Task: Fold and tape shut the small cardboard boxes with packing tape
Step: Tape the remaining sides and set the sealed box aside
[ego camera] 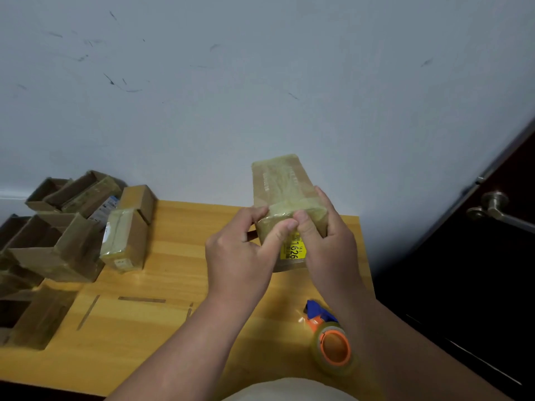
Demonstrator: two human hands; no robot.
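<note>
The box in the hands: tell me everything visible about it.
The small cardboard box is brown, oblong, wrapped in glossy clear tape, with a yellow label reading 1626 on its near face. It is held above the wooden table, tilted away. The left hand and right hand grip its near end, thumbs pressing the tape.

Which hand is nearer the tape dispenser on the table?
Right. The right hand grips the box above the tape dispenser; the left hand grips it farther left.

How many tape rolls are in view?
1: a clear tape roll on an orange and blue dispenser, on the wooden table near its right edge, beneath the right forearm. Others may be hidden.
</note>
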